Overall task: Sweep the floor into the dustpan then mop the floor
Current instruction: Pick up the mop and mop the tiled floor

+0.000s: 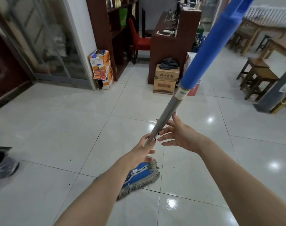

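The left hand (144,148) gripped the mop pole (165,119) — the right hand (179,135) spread open beside it — the fringed mop head (139,176) rested on the tiled floor (57,128).

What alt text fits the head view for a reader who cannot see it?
The left hand grips a mop handle while the open right hand reaches beside it. The blue fringed mop head rests on the glossy tiled floor, cardboard boxes stacked beyond.
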